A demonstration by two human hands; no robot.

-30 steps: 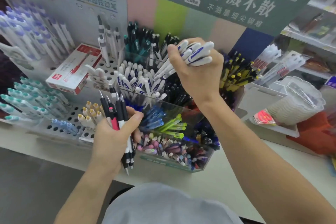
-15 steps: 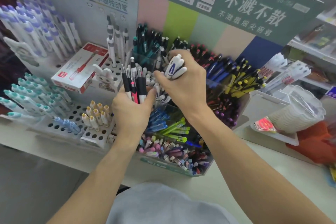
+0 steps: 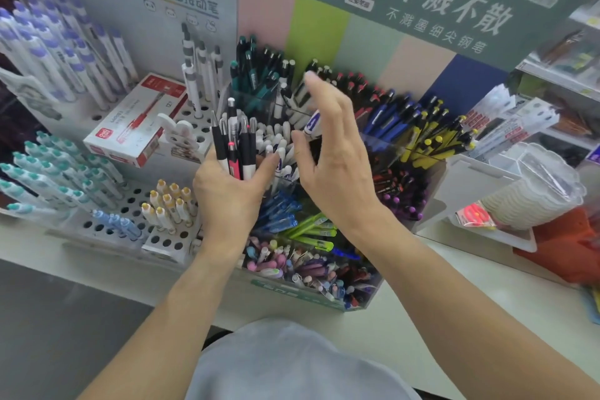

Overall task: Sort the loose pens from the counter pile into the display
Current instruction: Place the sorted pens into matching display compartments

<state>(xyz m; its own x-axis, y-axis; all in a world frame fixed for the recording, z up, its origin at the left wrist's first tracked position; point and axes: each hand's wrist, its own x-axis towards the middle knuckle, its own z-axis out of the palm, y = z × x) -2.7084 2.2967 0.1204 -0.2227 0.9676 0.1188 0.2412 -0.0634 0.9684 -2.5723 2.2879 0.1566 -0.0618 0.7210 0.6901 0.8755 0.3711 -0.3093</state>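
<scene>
Head view, left to right: purple-capped pens [image 3: 48, 52] and teal-capped pens [image 3: 48, 169] stand in a white perforated rack [image 3: 136, 201] at far left. A red and white pen box [image 3: 136, 120] lies on that rack. Left hand [image 3: 227, 195] grips a bundle of black, white and pink pens [image 3: 235, 143], held upright, tips up, just in front of the clear compartmented display [image 3: 357, 295]. White pens with blue print [image 3: 279, 146] stand in a display compartment between the two hands. Right hand [image 3: 334, 159] is over that compartment, fingers straight and spread; whether it touches a pen cannot be told, as motion blur hides the fingertips. Blue pens [image 3: 386, 120] and yellow and black pens [image 3: 435, 140] fill compartments further right. A clear plastic container [image 3: 539, 188] sits on the pale surface [image 3: 422, 318] at far right
</scene>
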